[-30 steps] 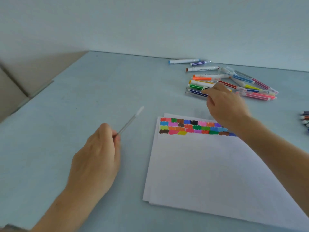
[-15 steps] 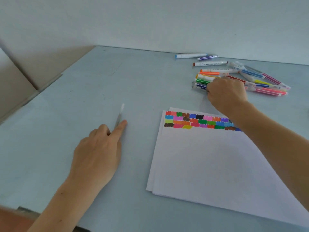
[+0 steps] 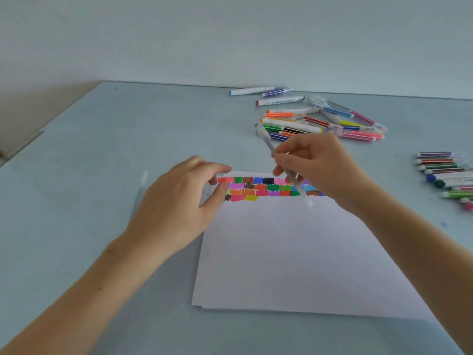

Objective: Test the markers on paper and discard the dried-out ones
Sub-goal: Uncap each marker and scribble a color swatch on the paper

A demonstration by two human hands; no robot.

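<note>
The right hand pinches a pale pen between thumb and curled fingers, about midway along its barrel. The pen's long axis runs on a slant from far-left to near-right: its capped end points up and away toward the marker pile, and its near, lower end points down at the paper, ending just over the right part of the swatches. Whether that end touches the sheet cannot be told.

The left hand holds nothing; its fingers are loosely bent, thumb and forefinger apart, fingertips at the paper's far-left corner beside the first red swatch. Contact with the sheet is unclear. Just left of this hand a second pale pen lies on the table, blurred, its long axis running nearly straight away from the viewer.

The swatches form three short rows of coloured scribbles along the paper's far edge; the rest of the sheet is blank. A second sheet shows under it at the near-left corner.

Beyond the paper the marker pile lies loose, most barrels running roughly left to right. At the right edge another group of markers lies in near-parallel rows, also left to right. No container is in view.
</note>
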